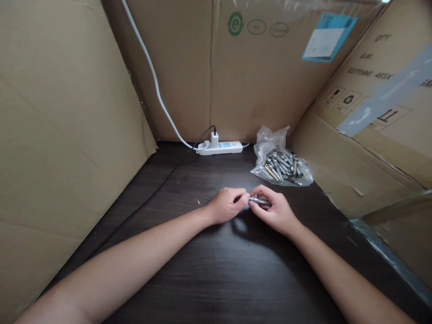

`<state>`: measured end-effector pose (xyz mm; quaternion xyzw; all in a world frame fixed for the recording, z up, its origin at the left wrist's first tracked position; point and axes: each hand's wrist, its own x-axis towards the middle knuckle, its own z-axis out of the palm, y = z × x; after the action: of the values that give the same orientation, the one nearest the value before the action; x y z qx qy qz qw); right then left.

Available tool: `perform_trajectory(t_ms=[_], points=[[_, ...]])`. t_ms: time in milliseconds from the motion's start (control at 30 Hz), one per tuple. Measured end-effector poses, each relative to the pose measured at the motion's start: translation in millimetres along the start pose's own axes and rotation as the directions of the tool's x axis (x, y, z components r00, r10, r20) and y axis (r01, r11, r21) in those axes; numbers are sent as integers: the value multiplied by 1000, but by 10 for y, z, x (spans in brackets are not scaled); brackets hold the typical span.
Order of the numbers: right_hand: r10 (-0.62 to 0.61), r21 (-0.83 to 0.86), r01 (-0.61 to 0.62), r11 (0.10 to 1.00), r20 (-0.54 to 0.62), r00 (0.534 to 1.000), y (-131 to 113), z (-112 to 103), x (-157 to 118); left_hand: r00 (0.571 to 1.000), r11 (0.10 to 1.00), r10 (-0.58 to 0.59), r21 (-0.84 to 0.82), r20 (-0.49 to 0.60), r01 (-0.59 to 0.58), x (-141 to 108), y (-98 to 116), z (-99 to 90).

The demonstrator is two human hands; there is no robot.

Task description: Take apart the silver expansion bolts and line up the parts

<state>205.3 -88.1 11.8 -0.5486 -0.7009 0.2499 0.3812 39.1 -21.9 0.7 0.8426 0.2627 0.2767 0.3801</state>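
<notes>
A metal expansion bolt [259, 200] lies sideways between my two hands, a little above the dark tabletop. My right hand [275, 209] is closed around its body, with thumb and fingertips pressing from either side. At the bolt's left end, my left hand [227, 204] is closed in a pinch, its fingertips on the nut end. Those fingertips cover the tip, so the exact parts there cannot be made out. Beyond my right hand sits a clear plastic bag [270, 139], open and spread out, with several similar expansion bolts [281, 165] heaped in it.
A white power strip [221, 148] with a plugged-in charger [214, 140] lies at the back. Its white cord [153, 74] runs upward, and a black cable [148, 200] crosses the dark table [209, 279] on the left. Cardboard boxes [182, 58] wall in the back and both sides.
</notes>
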Motion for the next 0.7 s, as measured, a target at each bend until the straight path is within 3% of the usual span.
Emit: perform_trajectory(t_ms=[500,700], points=[[-12,-83,7,997,-56,998,5,-2,9,999,998,44,-52,10,-44,-42,37,-44],[-20,-92,15,996,-49,999,-32,6,4,1000,999,21,35,20,-22,-24,11,-13]])
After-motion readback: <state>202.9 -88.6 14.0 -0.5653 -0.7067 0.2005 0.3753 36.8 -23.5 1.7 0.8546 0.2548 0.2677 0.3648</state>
